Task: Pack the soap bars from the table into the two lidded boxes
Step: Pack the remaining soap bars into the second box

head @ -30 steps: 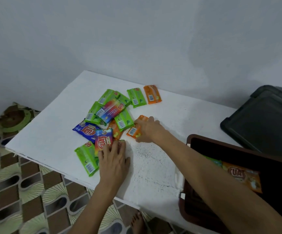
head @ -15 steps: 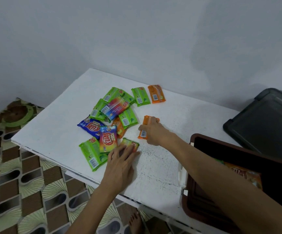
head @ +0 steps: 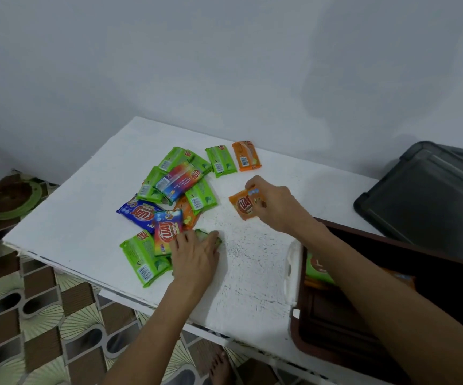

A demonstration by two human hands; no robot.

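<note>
Nearest to me, at the lower right, the brown box (head: 391,323) stands open against the table's right edge. My right forearm crosses over it. Inside, a green soap bar (head: 317,269) lies against the left wall, with an orange wrapper partly visible beside it; the rest of the interior is dark and I cannot tell what else it holds.

My left hand (head: 195,255) lies palm down near the front of the white table (head: 66,229). Its fingers are spread and pressed flat on a green bar (head: 209,235), of which only the far edge shows past my fingertips. Just to its left lie a green bar with barcode (head: 144,259) and a rainbow-wrapped bar (head: 167,230), the latter overlapping the former.

Further in, my right hand (head: 276,204) holds an orange bar (head: 244,204). Thumb and fingers are pinched on its right end, logo face up. Whether the bar is lifted or touching the table surface I cannot tell.

Behind my left hand sits the main pile: a blue bar (head: 138,213), several green bars, one orange bar partly buried, and a long rainbow bar (head: 179,183) lying on top. Apart from the pile, at the far side, a green bar (head: 220,161) and an orange bar with barcode (head: 246,156) lie side by side.

At the far right, the grey box (head: 430,195) stands with its lid on, beyond the brown box.
</note>
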